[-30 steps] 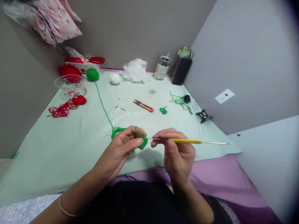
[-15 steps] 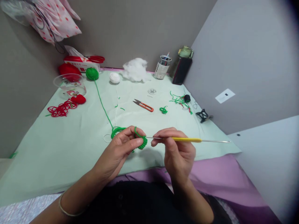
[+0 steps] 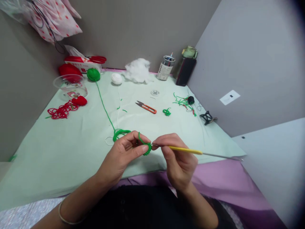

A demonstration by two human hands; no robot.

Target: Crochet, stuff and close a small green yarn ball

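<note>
Pinching the green crochet piece between its fingers, the left hand steadies the work above the tabletop. The right hand, its fingers closed around the yellow-handled hook, lies right of the crochet piece, the hook's tip at its edge. Beyond the crochet piece rest orange-handled snips and, farther back, white stuffing.

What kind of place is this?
It looks like a craft table in a corner, perhaps at home. You can see a green yarn ball, orange-handled snips and a yellow-handled hook in the right hand.
</note>
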